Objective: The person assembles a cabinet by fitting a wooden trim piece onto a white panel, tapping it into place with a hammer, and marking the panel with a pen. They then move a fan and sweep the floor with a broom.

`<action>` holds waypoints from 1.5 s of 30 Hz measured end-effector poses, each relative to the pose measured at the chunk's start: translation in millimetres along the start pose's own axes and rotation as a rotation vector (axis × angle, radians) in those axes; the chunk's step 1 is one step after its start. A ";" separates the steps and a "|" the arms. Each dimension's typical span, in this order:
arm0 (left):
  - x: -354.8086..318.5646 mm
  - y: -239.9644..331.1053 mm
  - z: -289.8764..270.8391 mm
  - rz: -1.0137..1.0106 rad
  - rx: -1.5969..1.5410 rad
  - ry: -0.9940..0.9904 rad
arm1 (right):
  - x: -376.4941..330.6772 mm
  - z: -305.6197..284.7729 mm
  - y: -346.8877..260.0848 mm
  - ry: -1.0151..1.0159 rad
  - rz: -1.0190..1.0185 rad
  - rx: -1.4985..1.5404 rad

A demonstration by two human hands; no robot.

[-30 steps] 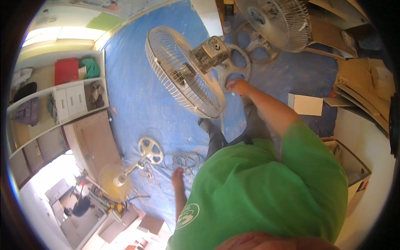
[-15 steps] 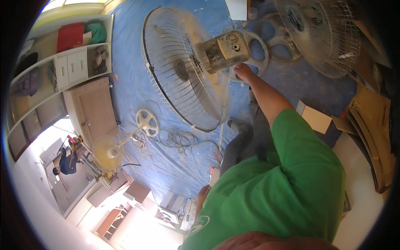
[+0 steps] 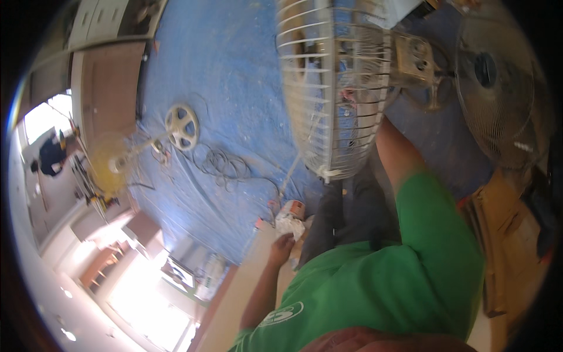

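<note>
A large dusty pedestal fan (image 3: 352, 117) with a wire cage fills the upper middle. Its motor housing (image 3: 413, 56) sticks out to the right. My right arm (image 3: 402, 149) reaches up behind the cage towards the stand below the housing. The cage hides my right hand, though half a second ago it was closed at the post under the housing. My left hand (image 3: 282, 249) is low at my left side, its fingers seemingly curled, against a crumpled white thing (image 3: 289, 227). Whether it holds this is unclear. Just beyond is a white tub (image 3: 293, 208) with an orange patch.
Blue sheeting (image 3: 234, 88) covers the floor. Another dusty fan (image 3: 495, 82) stands at right, above leaning cardboard (image 3: 489, 234). Left lie a coiled cable (image 3: 226, 167) and a smaller fan (image 3: 114, 164) with a round spoked base (image 3: 182, 127). A person in dark clothes (image 3: 51, 154) is far left.
The big fan has come nearer and to the right, its cage turned nearly edge-on and now covering my right hand. More of my left arm shows. The whole view has shifted.
</note>
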State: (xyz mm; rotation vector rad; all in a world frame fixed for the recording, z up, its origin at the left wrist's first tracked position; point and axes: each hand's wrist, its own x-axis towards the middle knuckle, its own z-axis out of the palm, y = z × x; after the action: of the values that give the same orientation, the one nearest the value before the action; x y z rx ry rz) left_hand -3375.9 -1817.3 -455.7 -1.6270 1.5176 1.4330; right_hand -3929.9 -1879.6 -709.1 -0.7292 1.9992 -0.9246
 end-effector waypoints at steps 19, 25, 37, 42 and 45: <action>245.4 186.9 96.4 0.736 0.579 -0.356 | -228.6 -42.5 -75.9 -0.301 0.800 1.393; 298.1 41.7 82.0 0.582 0.336 -0.402 | -232.8 -117.3 -116.3 0.004 0.678 1.377; 101.9 -140.8 -174.6 0.096 0.557 0.199 | -190.5 -186.0 -75.6 0.239 0.613 0.840; 16.0 -114.1 -181.7 0.124 0.100 0.535 | -165.0 -219.0 -122.9 0.392 0.351 -0.013; -33.6 -83.6 -165.7 0.130 0.214 0.601 | -159.4 -241.4 -249.8 0.157 0.129 0.333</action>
State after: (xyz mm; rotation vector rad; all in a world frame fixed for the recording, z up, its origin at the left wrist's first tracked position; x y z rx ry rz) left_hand -3234.7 -1927.0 -395.4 -1.9493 2.0497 0.8252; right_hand -4010.0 -1818.4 -340.5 -0.3473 1.9322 -1.2287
